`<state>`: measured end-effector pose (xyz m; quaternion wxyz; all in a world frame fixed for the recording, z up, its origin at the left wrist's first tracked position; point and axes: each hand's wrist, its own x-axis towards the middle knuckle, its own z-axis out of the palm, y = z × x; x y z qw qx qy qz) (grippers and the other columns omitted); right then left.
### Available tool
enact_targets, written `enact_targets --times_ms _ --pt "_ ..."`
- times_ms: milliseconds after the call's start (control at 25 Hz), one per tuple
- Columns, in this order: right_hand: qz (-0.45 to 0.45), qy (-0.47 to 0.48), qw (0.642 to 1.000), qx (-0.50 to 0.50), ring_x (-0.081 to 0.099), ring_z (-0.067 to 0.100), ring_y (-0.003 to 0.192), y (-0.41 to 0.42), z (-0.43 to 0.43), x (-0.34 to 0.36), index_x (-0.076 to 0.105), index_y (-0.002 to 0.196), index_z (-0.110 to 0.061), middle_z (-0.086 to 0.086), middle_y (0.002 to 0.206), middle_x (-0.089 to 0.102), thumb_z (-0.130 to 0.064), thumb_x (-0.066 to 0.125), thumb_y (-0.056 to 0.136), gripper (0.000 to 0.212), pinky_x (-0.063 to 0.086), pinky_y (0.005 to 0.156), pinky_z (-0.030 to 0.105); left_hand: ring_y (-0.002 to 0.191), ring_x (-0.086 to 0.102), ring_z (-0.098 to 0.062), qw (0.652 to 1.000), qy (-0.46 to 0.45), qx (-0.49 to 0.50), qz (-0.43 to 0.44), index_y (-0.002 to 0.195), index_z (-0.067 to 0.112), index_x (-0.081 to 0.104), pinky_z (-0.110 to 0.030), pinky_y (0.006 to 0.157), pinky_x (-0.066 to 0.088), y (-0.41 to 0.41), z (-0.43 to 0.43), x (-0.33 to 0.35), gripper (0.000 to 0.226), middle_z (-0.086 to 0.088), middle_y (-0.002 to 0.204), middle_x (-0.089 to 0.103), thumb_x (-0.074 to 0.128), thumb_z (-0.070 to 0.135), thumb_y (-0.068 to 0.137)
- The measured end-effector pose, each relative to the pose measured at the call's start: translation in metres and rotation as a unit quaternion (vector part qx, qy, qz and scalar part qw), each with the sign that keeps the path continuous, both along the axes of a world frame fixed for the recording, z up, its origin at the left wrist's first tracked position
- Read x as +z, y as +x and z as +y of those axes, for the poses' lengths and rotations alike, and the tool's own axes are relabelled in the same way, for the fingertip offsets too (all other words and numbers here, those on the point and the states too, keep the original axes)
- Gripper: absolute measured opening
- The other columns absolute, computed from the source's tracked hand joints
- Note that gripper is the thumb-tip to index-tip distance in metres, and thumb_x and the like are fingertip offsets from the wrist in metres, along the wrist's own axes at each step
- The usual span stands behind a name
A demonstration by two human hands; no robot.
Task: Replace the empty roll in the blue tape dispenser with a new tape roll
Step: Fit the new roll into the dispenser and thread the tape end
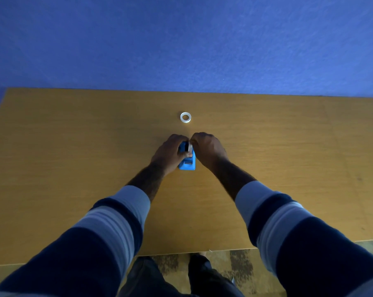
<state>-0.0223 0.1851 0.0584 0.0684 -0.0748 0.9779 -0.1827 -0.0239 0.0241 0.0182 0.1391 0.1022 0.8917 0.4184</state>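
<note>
The blue tape dispenser (188, 163) stands on the wooden table (74, 146), its cutter end toward me. My left hand (169, 154) wraps its left side, thumb across the top. My right hand (209, 150) is closed at the dispenser's far right, its fingertips on a pale roll (190, 146) standing on edge in the dispenser's slot. Most of that roll is hidden by my fingers. A second white ring-shaped tape roll (185, 117) lies flat on the table just beyond my hands, untouched.
A blue wall (181, 39) rises behind the table's far edge. The table's near edge (202, 251) runs just in front of my legs, with patterned floor below it.
</note>
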Motion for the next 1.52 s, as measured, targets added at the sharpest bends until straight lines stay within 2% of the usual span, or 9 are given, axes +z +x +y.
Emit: enact_targets --times_ms 120,360,520,600,800,1000,1200,1320,1520 --pt "-0.006 0.012 1.0 0.025 0.062 0.015 0.076 0.002 0.002 0.005 0.068 0.101 -0.011 0.003 0.089 0.068 -0.019 0.058 0.097 0.013 0.055 0.063 0.03 0.105 0.057 -0.008 1.0 -0.002 0.0 0.002 0.122 0.022 0.06 -0.027 0.086 0.047 0.001 0.0 0.0 0.04 0.007 0.12 0.057 0.077 0.022 0.086" --pt "0.065 0.043 0.995 0.07 0.061 0.021 0.079 0.013 0.0 0.0 0.067 0.098 -0.004 0.01 0.086 0.067 -0.011 0.065 0.093 0.009 0.038 0.06 0.027 0.11 0.058 -0.011 1.0 -0.003 -0.013 0.007 0.124 0.021 0.061 -0.032 0.093 0.05 0.0 -0.002 0.002 0.039 0.004 0.124 0.059 0.076 0.019 0.088" --pt "0.068 0.052 0.992 0.089 0.051 0.016 0.076 0.013 0.002 -0.001 0.065 0.098 -0.003 0.012 0.087 0.066 -0.003 0.065 0.09 0.008 0.041 0.06 0.028 0.108 0.058 -0.01 1.0 -0.004 -0.008 0.003 0.124 0.021 0.061 -0.032 0.094 0.05 -0.001 -0.001 -0.001 0.041 0.005 0.123 0.059 0.077 0.024 0.087" --pt "0.067 0.053 0.993 0.087 0.054 0.018 0.078 0.013 0.001 0.0 0.064 0.099 -0.004 0.011 0.088 0.066 -0.004 0.065 0.09 0.008 0.046 0.062 0.029 0.106 0.057 -0.009 1.0 -0.005 -0.009 0.003 0.125 0.02 0.061 -0.032 0.093 0.05 -0.002 -0.001 -0.002 0.042 0.005 0.123 0.059 0.077 0.024 0.086" --pt "0.055 0.047 0.995 0.068 0.048 0.013 0.074 0.01 -0.001 -0.002 0.064 0.097 -0.005 0.01 0.086 0.066 -0.005 0.066 0.09 0.008 0.037 0.062 0.026 0.108 0.058 -0.011 1.0 -0.005 -0.011 -0.004 0.126 0.02 0.06 -0.031 0.091 0.049 -0.002 -0.002 -0.001 0.043 0.005 0.123 0.059 0.077 0.025 0.087" --pt "0.022 0.032 0.998 0.056 0.058 0.014 0.071 0.007 0.005 0.002 0.066 0.098 -0.01 0.002 0.083 0.062 -0.01 0.062 0.095 0.005 0.046 0.059 0.025 0.104 0.056 -0.007 1.0 -0.002 -0.011 0.005 0.121 0.024 0.06 -0.026 0.085 0.043 0.0 -0.002 -0.002 0.039 0.009 0.119 0.057 0.077 0.027 0.086" --pt "0.043 0.083 0.993 0.067 0.053 0.014 0.064 0.007 -0.005 0.008 0.065 0.095 -0.01 0.004 0.078 0.065 -0.012 0.065 0.093 0.004 0.043 0.056 0.027 0.11 0.057 -0.011 1.0 -0.018 -0.016 0.001 0.125 0.021 0.059 -0.033 0.094 0.049 0.0 -0.001 0.001 0.041 0.004 0.124 0.058 0.076 0.025 0.087" --pt "0.014 0.071 0.996 0.055 0.059 0.016 0.071 0.002 -0.005 0.01 0.065 0.099 -0.01 0.004 0.084 0.066 -0.015 0.061 0.095 0.008 0.054 0.059 0.032 0.11 0.058 -0.011 1.0 -0.015 -0.017 0.009 0.122 0.023 0.059 -0.031 0.091 0.049 0.001 -0.002 0.001 0.038 0.006 0.123 0.057 0.076 0.022 0.087" --pt "0.027 0.099 0.993 0.058 0.051 0.015 0.065 0.003 -0.006 0.008 0.065 0.097 -0.01 0.005 0.081 0.065 -0.013 0.062 0.093 0.006 0.04 0.054 0.028 0.109 0.057 -0.012 1.0 -0.015 -0.011 0.005 0.126 0.02 0.059 -0.034 0.093 0.05 0.001 -0.002 0.003 0.042 0.003 0.124 0.058 0.076 0.023 0.087"
